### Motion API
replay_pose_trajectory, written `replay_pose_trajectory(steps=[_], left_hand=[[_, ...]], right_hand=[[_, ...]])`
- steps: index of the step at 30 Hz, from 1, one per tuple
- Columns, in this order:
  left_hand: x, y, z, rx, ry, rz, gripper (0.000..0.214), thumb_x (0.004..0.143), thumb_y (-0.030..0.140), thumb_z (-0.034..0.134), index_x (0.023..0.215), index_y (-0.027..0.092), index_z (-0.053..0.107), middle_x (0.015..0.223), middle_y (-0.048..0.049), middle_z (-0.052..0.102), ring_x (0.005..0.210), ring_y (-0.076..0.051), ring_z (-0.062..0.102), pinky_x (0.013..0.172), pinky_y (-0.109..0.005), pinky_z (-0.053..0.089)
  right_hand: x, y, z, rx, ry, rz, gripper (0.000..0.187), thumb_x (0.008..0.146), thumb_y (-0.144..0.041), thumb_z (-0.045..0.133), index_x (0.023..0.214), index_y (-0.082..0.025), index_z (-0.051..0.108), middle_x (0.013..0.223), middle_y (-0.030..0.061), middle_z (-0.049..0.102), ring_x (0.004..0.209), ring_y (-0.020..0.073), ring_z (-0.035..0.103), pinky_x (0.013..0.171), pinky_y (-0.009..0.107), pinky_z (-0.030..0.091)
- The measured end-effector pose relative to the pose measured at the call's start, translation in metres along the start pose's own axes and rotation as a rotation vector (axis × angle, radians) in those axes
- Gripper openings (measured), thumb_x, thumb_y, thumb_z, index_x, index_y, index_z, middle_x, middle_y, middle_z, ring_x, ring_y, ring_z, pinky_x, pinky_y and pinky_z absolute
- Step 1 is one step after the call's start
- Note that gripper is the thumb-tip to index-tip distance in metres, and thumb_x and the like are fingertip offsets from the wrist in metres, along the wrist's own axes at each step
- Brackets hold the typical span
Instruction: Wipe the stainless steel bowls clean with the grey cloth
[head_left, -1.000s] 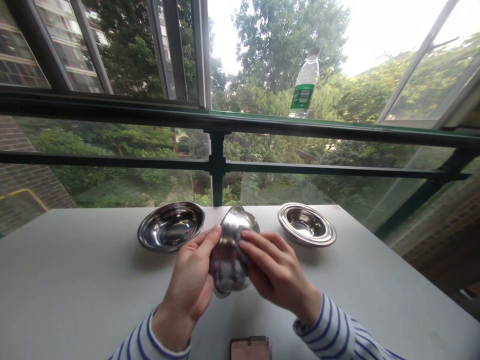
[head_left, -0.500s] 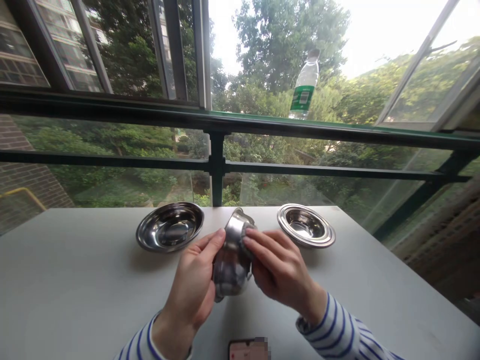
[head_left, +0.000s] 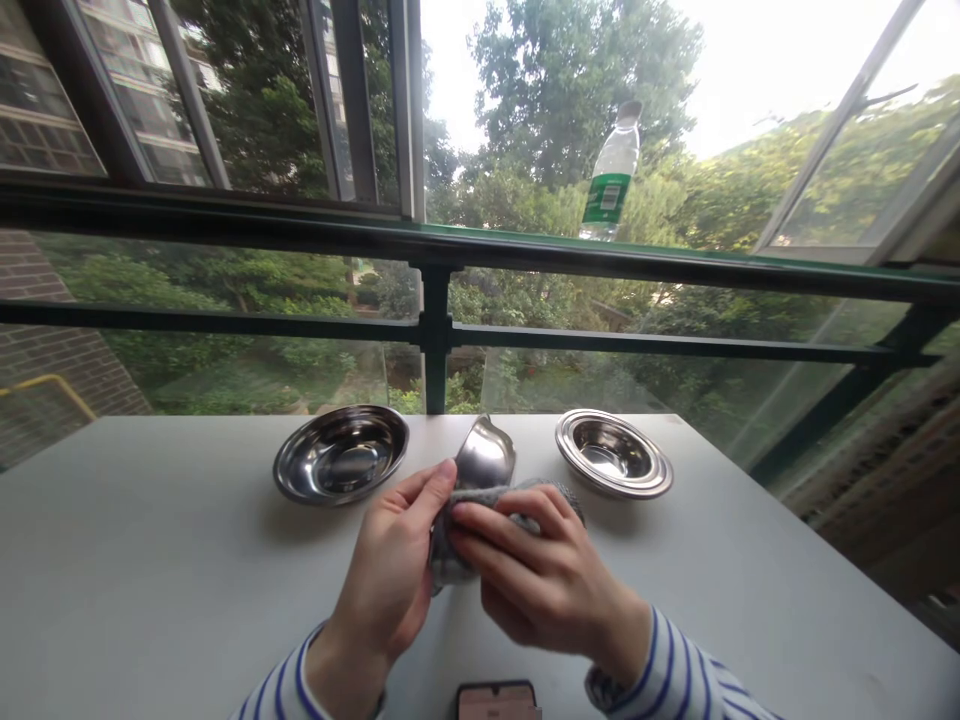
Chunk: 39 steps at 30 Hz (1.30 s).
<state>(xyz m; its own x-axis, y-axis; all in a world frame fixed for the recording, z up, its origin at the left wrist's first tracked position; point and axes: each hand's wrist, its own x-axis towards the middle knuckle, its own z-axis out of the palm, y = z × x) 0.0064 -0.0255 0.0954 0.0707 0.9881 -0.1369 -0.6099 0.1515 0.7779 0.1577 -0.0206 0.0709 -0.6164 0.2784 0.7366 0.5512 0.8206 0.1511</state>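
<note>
A shiny metal bowl (head_left: 487, 455) is held tilted on its side above the white table, its outer wall toward me. My left hand (head_left: 394, 555) grips its left edge, thumb on the outside. In my right hand (head_left: 536, 570) is a grey cloth (head_left: 454, 565), pressed flat against the bowl's outer side by the fingers. The cloth and fingers hide the lower part of the bowl. Part of the cloth bunches out beyond the right knuckles.
On the white table (head_left: 187, 570), a wide metal bowl (head_left: 341, 455) stands back left and rimmed metal bowls (head_left: 615, 455), seemingly nested, back right. A phone (head_left: 496, 700) lies at the front edge. Behind are a dark railing (head_left: 300, 325) and a green-labelled bottle (head_left: 609, 190) on the ledge.
My right hand has moved down and left across the bowl with the cloth, which now covers its lower part. My left hand keeps its grip in nearly the same place.
</note>
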Motion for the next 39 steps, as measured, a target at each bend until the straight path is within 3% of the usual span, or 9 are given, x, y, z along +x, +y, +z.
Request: replay_pose_trajectory(steps=[4, 9, 15, 20, 26, 32, 34, 37, 39], left_hand=[[0.0, -0.001, 0.001, 0.06, -0.011, -0.008, 0.023, 0.068, 0.026, 0.072, 0.085, 0.012, 0.071, 0.064, -0.0036, 0.066, 0.052, -0.01, 0.058, 0.049, -0.02, 0.049], [0.0, -0.005, -0.002, 0.071, -0.07, -0.003, 0.019, 0.072, 0.028, 0.068, 0.083, 0.013, 0.072, 0.065, -0.0018, 0.065, 0.053, -0.008, 0.057, 0.052, -0.018, 0.047], [-0.001, -0.005, -0.003, 0.172, -0.085, 0.018, 0.019, 0.073, 0.03, 0.068, 0.084, 0.014, 0.072, 0.066, -0.0019, 0.066, 0.058, -0.01, 0.058, 0.055, -0.019, 0.048], [0.001, -0.005, -0.005, 0.196, -0.093, 0.034, 0.021, 0.075, 0.031, 0.066, 0.087, 0.016, 0.072, 0.066, -0.0015, 0.066, 0.058, -0.01, 0.058, 0.057, -0.02, 0.048], [-0.001, -0.006, -0.005, 0.241, -0.093, 0.03, 0.024, 0.074, 0.034, 0.066, 0.086, 0.014, 0.072, 0.067, -0.0036, 0.066, 0.059, -0.011, 0.058, 0.054, -0.019, 0.047], [0.003, -0.005, -0.009, 0.158, -0.07, 0.066, 0.021, 0.07, 0.03, 0.07, 0.085, 0.015, 0.072, 0.067, -0.002, 0.065, 0.055, -0.008, 0.054, 0.054, -0.019, 0.047], [0.004, -0.004, -0.01, 0.154, -0.063, 0.076, 0.021, 0.07, 0.03, 0.07, 0.084, 0.015, 0.072, 0.067, -0.0018, 0.065, 0.053, -0.008, 0.054, 0.054, -0.019, 0.047], [0.005, -0.004, -0.008, 0.155, -0.037, 0.075, 0.019, 0.07, 0.029, 0.07, 0.081, 0.014, 0.072, 0.064, -0.0019, 0.064, 0.052, -0.008, 0.053, 0.05, -0.018, 0.045], [0.006, -0.004, -0.006, 0.129, -0.015, 0.074, 0.018, 0.07, 0.028, 0.07, 0.079, 0.014, 0.072, 0.062, -0.0014, 0.064, 0.05, -0.007, 0.052, 0.048, -0.017, 0.043]], right_hand=[[0.0, 0.005, -0.004, 0.046, 0.038, 0.185, 0.035, 0.082, -0.014, 0.049, 0.117, -0.012, 0.055, 0.123, 0.0094, 0.057, 0.099, 0.0233, 0.049, 0.083, 0.041, 0.044], [0.002, 0.003, -0.007, 0.077, -0.03, 0.059, 0.032, 0.08, -0.019, 0.053, 0.112, -0.016, 0.058, 0.12, 0.006, 0.06, 0.096, 0.0248, 0.05, 0.079, 0.042, 0.045], [0.003, 0.012, -0.01, 0.088, 0.047, 0.243, 0.038, 0.083, -0.01, 0.046, 0.12, -0.015, 0.051, 0.122, 0.0094, 0.058, 0.099, 0.0233, 0.049, 0.084, 0.043, 0.045], [0.003, 0.01, -0.012, 0.112, -0.055, 0.128, 0.039, 0.081, -0.015, 0.051, 0.119, -0.017, 0.053, 0.124, 0.0072, 0.057, 0.102, 0.0261, 0.048, 0.085, 0.045, 0.044], [0.001, 0.021, -0.01, 0.157, 0.097, 0.37, 0.038, 0.084, -0.01, 0.043, 0.119, -0.019, 0.053, 0.118, 0.0086, 0.06, 0.099, 0.0234, 0.052, 0.082, 0.043, 0.047], [0.002, 0.005, -0.008, 0.169, -0.04, 0.102, 0.037, 0.079, -0.015, 0.053, 0.116, -0.018, 0.056, 0.121, 0.0063, 0.059, 0.102, 0.0254, 0.05, 0.086, 0.044, 0.044], [0.002, 0.008, -0.007, 0.169, -0.007, 0.138, 0.037, 0.08, -0.013, 0.051, 0.117, -0.017, 0.056, 0.121, 0.0073, 0.059, 0.102, 0.0247, 0.05, 0.085, 0.044, 0.045], [0.001, 0.018, -0.004, 0.176, 0.109, 0.312, 0.038, 0.082, -0.009, 0.045, 0.119, -0.018, 0.054, 0.119, 0.0091, 0.06, 0.101, 0.022, 0.052, 0.083, 0.041, 0.047], [0.0, 0.019, -0.003, 0.168, 0.123, 0.303, 0.04, 0.082, -0.007, 0.045, 0.12, -0.017, 0.053, 0.119, 0.0095, 0.06, 0.101, 0.022, 0.051, 0.083, 0.041, 0.047]])
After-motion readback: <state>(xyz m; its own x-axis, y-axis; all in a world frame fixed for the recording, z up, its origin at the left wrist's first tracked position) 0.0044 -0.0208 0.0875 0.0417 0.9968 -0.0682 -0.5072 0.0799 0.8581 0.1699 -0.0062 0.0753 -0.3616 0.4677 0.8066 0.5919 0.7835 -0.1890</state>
